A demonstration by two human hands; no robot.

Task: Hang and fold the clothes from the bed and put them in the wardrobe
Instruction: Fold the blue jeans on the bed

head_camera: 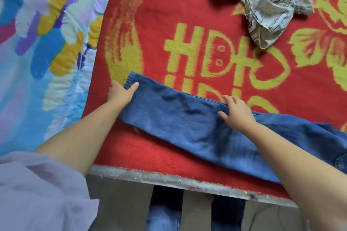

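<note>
fuzzy red blanket (154,15) under flat denim jeans (187,124); left fingers (134,86) pinch hem, right fingers (228,99) spread.

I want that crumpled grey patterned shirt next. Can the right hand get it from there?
Probably yes: the right hand rests on the blue denim jeans, and only bare red blanket lies before the crumpled grey patterned shirt.

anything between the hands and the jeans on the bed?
No. Both hands are already on the jeans: left hand holds the hem end, right hand rests flat mid-leg. Nothing lies on the denim. The wardrobe is out of view.
</note>
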